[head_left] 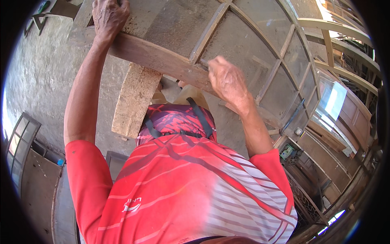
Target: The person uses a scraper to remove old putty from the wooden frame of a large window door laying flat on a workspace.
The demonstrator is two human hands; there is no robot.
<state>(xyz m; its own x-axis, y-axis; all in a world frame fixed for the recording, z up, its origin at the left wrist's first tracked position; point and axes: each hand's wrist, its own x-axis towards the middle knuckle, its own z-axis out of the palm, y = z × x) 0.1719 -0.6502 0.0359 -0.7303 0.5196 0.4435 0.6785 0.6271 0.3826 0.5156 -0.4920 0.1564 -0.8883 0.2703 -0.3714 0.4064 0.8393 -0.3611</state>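
Your left hand (109, 16) gripped top of frame (162, 59); right hand (227, 79) was closed on its lower rail, maybe around small tool, could not tell. Frame lay across under both hands. Likely heavy, stiff; panes (243, 44) fragile, so hold wood rails only.

Window frame (162, 57): bare matt wood, dusty panes; board (134, 99): rough, pale wood; shirt (170, 191): smooth red cloth.
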